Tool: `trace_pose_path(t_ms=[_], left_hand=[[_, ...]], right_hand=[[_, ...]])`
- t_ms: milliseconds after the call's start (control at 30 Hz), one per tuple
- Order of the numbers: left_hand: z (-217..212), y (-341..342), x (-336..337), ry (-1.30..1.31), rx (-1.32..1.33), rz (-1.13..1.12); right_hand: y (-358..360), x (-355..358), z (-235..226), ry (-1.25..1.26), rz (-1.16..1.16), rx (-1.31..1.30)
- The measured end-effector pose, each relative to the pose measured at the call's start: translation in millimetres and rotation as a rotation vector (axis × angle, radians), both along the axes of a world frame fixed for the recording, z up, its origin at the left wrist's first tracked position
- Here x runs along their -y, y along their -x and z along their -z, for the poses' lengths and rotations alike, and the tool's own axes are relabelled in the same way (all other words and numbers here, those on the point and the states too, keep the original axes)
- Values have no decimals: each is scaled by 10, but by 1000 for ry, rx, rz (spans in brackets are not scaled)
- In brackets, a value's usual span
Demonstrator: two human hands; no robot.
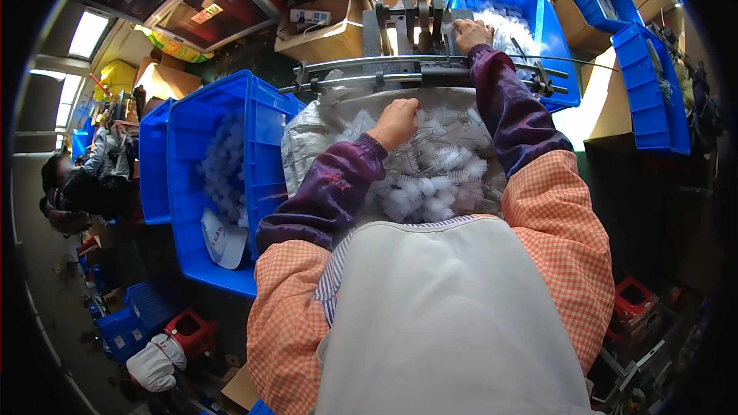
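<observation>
The left hand (396, 123) is shown closed in a fist on the heap of small white plastic parts (434, 173) lying directly below it. The right hand (472, 34), fingers curled shut, is rested farther ahead on the grey metal machine (415, 27); whether a part is held cannot be told.

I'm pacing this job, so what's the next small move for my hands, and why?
Probably close the left hand on a few small white parts from the pile; it rests on them, while the right hand is already up at the metal machine.
</observation>
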State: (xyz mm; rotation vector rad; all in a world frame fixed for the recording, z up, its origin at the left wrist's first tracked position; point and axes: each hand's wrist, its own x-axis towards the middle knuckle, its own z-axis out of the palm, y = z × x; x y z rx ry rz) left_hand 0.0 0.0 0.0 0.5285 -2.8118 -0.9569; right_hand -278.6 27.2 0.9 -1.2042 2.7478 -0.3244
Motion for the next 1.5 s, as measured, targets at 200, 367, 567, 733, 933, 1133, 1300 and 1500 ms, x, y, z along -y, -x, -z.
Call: trace_pose_path(t_ms=[200,367,567,733,933,1133,1300,1500], left_hand=[[-90,-49,-31,29,-86,-24],[-237,-17,-28,98,-88,-30],[-289,-11,-34,148,-90,-37],[-319,-47,-12,153,-146,-46],[-565,-90,24,108,-205,-87],[-677,-40,23,73,-309,-72],[-693,60,-23,-35,-362,-63],[-738,203,-100,-112,-418,-92]], right_hand=[[-222,-342,-97,9,72,-212],[-311,-189,-67,38,77,-201],[-586,99,13,125,10,-298],[-650,117,-28,120,10,-304],[-400,-120,-85,8,13,-279],[-27,-223,-49,-33,48,-192],[224,-330,-296,-157,99,-416],[-67,-781,-563,200,-117,-77]])
